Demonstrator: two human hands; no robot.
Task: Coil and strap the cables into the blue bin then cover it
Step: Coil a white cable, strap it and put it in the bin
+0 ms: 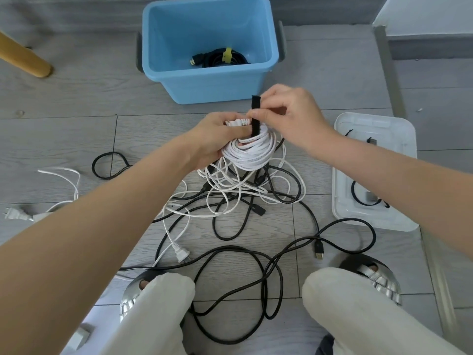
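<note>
Left hand (215, 139) grips the coiled flat white cable (249, 152) just above the tangled cables on the floor, right hand (289, 116) pinches a black velcro strap (255, 116) round it, open blue plastic bin (210, 80) just behind

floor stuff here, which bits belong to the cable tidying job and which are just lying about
Job:
white coil, held by left hand
black strap, pinched by right hand
blue bin
strapped black cable inside it
loose cables
white lid

Lying about:
wooden leg
</note>
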